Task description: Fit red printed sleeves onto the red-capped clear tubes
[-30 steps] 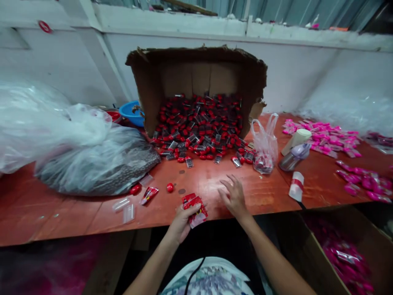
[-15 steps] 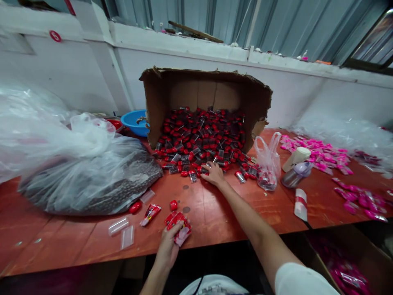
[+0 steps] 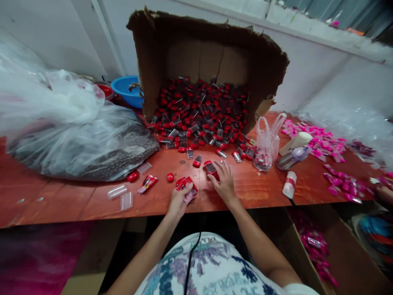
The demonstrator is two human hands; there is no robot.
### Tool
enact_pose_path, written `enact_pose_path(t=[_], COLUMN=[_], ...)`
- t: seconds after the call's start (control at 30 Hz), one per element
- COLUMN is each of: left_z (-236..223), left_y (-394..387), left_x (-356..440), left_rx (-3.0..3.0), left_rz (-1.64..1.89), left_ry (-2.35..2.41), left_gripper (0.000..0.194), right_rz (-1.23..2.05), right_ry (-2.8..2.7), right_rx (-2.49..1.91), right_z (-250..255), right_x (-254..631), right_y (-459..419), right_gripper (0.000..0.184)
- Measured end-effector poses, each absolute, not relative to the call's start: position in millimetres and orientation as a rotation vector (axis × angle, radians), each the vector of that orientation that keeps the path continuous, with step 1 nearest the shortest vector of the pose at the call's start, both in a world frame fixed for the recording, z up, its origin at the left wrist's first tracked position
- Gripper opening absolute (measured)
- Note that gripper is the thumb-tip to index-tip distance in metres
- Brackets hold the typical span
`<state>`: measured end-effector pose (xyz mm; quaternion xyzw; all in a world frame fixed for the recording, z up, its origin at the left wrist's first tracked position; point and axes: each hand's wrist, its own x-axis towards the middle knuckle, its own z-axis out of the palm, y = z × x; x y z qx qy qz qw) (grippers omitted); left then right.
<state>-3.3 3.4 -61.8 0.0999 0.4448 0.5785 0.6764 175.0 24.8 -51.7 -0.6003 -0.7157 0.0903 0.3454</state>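
My left hand [image 3: 178,202] is closed around several red printed wrappers [image 3: 188,185] near the table's front edge. To its right, my right hand [image 3: 226,185] grips a small clear container with a red cap and dark contents [image 3: 210,168]. One more such container [image 3: 197,161] lies just beyond the hands. A loose red cap [image 3: 170,177] and a red printed packet [image 3: 147,184] are left of my left hand, with clear empty cases [image 3: 126,201] farther left. Many similar red-capped containers [image 3: 202,114] spill from a torn cardboard box [image 3: 211,39] lying on its side.
A large plastic bag of dark beads [image 3: 89,149] and a blue basin [image 3: 126,88] stand left. Right are a small plastic bag [image 3: 264,149], a bottle [image 3: 293,157], a white roll [image 3: 289,185] and pink pieces [image 3: 330,141]. Another person's hand [image 3: 385,192] shows at the far right.
My right hand has drawn back from the pile toward my left hand, bringing a red-capped container. My left hand keeps the wrappers. The camera view has tilted down.
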Motion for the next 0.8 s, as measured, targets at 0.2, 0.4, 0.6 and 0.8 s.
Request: enact_pose_path(t=[0.2, 0.4, 0.6, 0.8], left_z=[-54.1, -54.2, -56.8, -51.8], left_y=[-1.8, -15.6, -18.3, -7.1], left_x=[3.6, -3.3, -14.1, -27.1], left_rx=[0.248, 0.234, 0.178, -0.085], left_rz=[1.278, 1.195, 1.267, 1.314], left_ry=[0.982, 1.023, 1.054, 1.008], left_gripper=[0.026, 0.022, 0.022, 0.010], right_rz=[1.043, 1.102, 0.800, 0.094], right_ry=[-1.449, -1.461, -1.872, -2.277], right_rx=[-1.251, -1.257, -1.300, -1.628], right_z=[-66.6, -73.2, -66.4, -61.9], right_x=[126.8, 125.9, 137.3, 144.4], right_y=[-9.0, -11.7, 8.3, 58.8], right_gripper=[0.031, 0.031, 0.033, 0.040])
